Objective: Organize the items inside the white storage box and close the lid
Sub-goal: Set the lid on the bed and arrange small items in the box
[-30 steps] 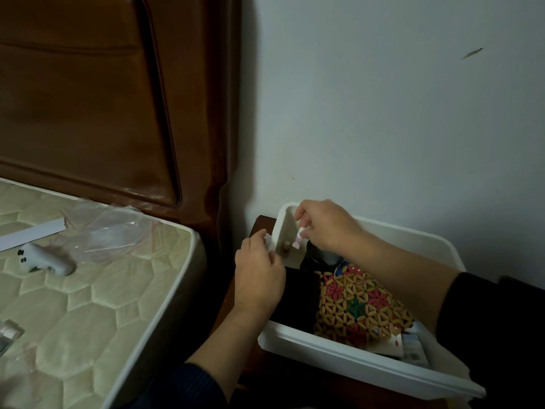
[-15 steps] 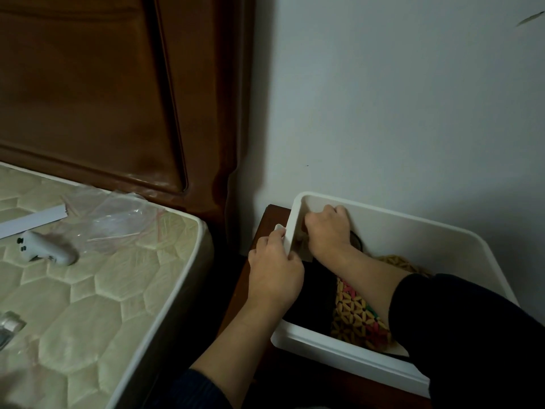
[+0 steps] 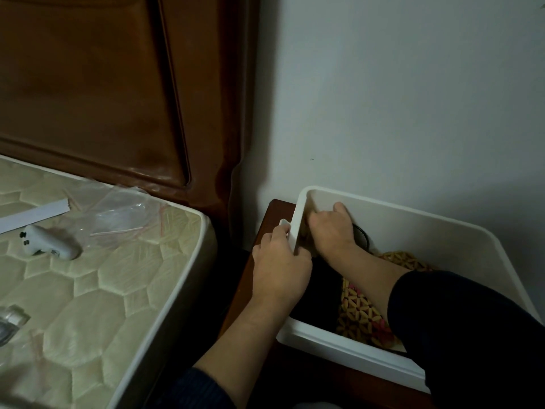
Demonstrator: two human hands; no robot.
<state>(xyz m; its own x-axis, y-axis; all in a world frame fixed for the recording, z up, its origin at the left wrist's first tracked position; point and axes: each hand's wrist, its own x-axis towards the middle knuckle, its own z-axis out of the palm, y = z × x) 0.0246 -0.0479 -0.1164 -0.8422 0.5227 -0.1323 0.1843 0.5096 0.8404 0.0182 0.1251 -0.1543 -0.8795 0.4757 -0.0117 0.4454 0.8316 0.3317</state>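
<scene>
Inside the white storage box (image 3: 413, 219), right hand (image 3: 331, 231) seemingly grips something

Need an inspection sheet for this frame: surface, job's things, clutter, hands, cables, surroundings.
Surface: dark wooden nightstand carrying the box, beside a mattress.
Job's things: white storage box, open, no lid seen; inside, a patterned woven mat and something black.
Clutter: on the mattress, a white controller, clear plastic bag, white strip.
Hands: left hand grips the box's left wall; right hand reaches into the far left corner, contents of its grasp hidden.
Cables: dark cord behind the right hand.
Surroundings: wooden headboard, plain wall.
</scene>
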